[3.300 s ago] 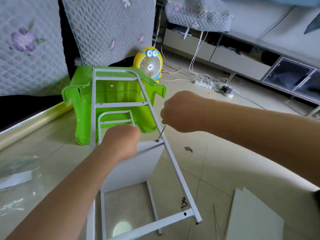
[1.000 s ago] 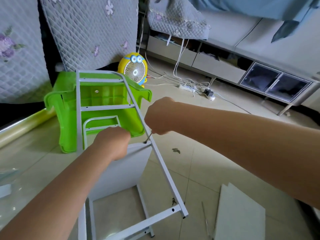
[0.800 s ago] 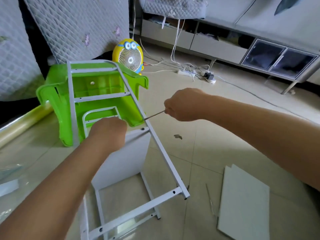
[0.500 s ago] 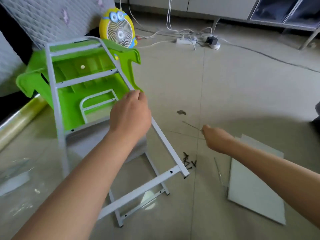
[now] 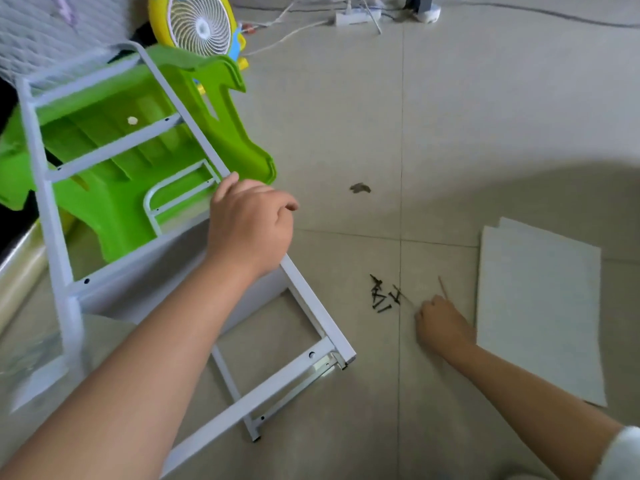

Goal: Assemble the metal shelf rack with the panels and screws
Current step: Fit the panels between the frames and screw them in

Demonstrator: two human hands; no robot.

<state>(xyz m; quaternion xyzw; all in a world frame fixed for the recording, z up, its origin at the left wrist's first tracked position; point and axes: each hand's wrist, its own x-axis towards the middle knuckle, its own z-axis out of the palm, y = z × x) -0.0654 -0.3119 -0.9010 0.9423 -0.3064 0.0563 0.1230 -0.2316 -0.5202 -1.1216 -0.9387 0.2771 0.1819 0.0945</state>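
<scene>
My left hand (image 5: 251,223) is curling over the side rail of the rack frame (image 5: 311,299) at mid-frame. My right hand (image 5: 441,323), lower right of centre, is closing round a thin driver (image 5: 442,287), its fingers just beside the screws (image 5: 381,297) on the floor (image 5: 450,133). I am judging it best to pinch up one screw by its shank and to be bracing the frame so its holes are not shifting. The frame is smooth white square tube. The screws are small, dark and scattered. The spare panels (image 5: 540,306) are lying flat, pale and matte at the right. A glossy green plastic stool (image 5: 114,202) is lying tipped behind the frame.
</scene>
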